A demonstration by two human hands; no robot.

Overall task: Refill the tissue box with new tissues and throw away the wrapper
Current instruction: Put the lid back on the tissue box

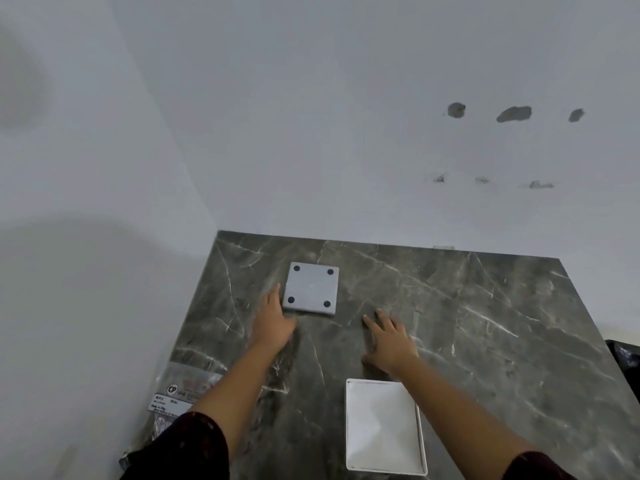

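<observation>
My left hand [275, 322] touches the upturned tissue box [310, 288] near the tabletop's [467, 317] far left corner, fingers spread; my right hand [389, 341] is flat, empty. I should grip both sides, lifting evenly.

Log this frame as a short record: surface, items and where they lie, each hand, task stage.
surface: dark marble counter set in a white wall corner
box: square grey piece, four dark feet up, far centre
tray: white open tray, near edge, beside right forearm
wrapper: clear printed pack, near left edge, partly under left arm
left hand: open, fingers at the box's left side
right hand: open, spread flat on the counter, holding nothing
stage: no tissues visible in box; wrapper not yet thrown away
</observation>
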